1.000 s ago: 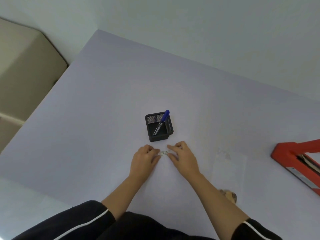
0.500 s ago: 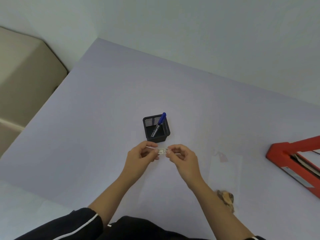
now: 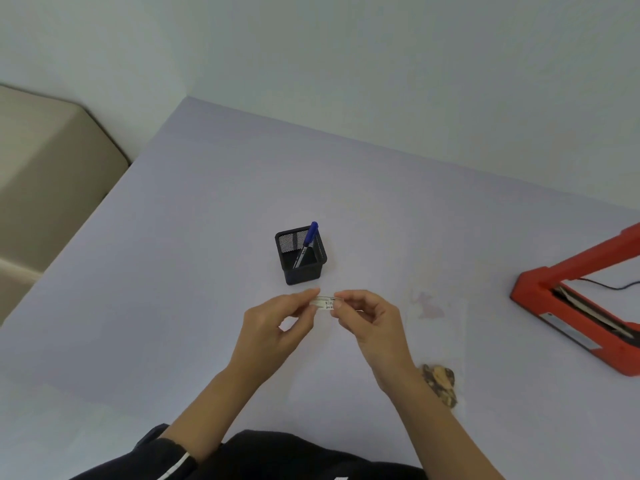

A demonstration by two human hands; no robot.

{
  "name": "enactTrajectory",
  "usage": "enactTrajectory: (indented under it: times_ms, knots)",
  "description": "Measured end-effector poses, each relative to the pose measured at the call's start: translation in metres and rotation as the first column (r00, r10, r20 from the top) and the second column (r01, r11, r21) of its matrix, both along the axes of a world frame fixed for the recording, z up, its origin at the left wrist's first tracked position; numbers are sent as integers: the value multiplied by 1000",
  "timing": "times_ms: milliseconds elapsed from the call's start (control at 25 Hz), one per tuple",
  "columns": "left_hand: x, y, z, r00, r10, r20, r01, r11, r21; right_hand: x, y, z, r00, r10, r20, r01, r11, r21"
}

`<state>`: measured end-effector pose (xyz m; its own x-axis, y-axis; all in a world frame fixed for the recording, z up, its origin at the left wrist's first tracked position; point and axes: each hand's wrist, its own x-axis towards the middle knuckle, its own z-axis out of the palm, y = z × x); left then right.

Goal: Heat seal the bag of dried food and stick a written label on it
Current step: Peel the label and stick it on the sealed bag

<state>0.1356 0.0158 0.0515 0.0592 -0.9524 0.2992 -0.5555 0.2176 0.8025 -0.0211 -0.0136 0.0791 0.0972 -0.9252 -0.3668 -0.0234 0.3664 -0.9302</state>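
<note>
A small white label [image 3: 326, 303] with handwriting is pinched between both hands, lifted a little above the table. My left hand [image 3: 277, 327] holds its left end and my right hand [image 3: 369, 320] its right end. The clear bag [image 3: 438, 327] lies flat to the right of my right hand, with brown dried food [image 3: 440, 382] at its near end, partly behind my right forearm. The red heat sealer [image 3: 575, 306] sits at the right edge with its arm raised.
A black mesh pen holder [image 3: 300, 254] with a blue-capped marker [image 3: 307, 241] stands just beyond my hands. The pale lilac table [image 3: 173, 271] meets a wall at the back. A beige piece of furniture [image 3: 45, 174] stands beyond the left edge.
Both hands lifted the label off the table and hold it up in front of the pen holder. The view shifted slightly, showing more of the sealer.
</note>
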Motion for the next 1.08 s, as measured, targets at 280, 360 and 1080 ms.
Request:
enactTrajectory:
  times_ms: [280, 360, 1080]
  knots:
    - [-6, 12, 5, 969, 35, 244, 14, 980, -199, -3, 12, 11, 995, -53, 80, 50, 998, 30]
    - [-7, 13, 5, 957, 37, 289, 35, 970, -239, -4, 13, 13, 995, -53, 86, 50, 998, 27]
    - [-14, 15, 15, 988, 112, 102, -101, 989, -113, -2, 18, 13, 995, -60, 85, 60, 998, 8]
